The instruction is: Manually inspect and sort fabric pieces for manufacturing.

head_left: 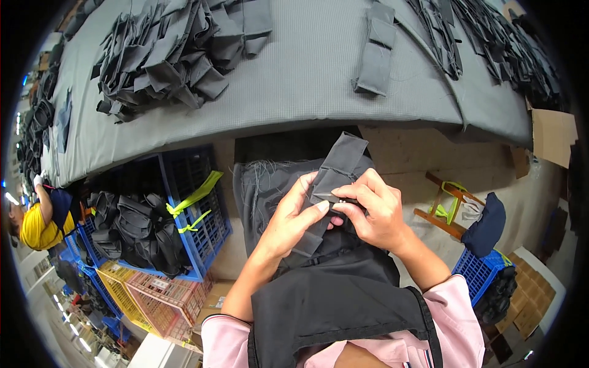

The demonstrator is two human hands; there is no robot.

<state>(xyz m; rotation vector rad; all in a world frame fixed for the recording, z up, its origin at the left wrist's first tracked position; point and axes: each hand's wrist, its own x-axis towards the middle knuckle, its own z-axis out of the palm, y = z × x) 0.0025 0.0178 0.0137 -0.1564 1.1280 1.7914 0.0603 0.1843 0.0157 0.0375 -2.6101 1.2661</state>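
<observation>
Over my lap, my left hand is closed on a dark grey sewn fabric strip, with its thumb pressing the strip's middle. The strip slants from upper right to lower left. My right hand is closed round small thread snips, whose pointed metal blades lie against the strip near my left thumb. Most of the snips' dark grip is hidden by the fingers. Below the strip, dark cloth with loose threads covers my lap.
Ahead stands a grey covered table with a big pile of fabric strips, one separate strip and more heaps at right. Blue crates with black bags are at left, beside a pink crate. A wooden stool stands at right. Another person works far left.
</observation>
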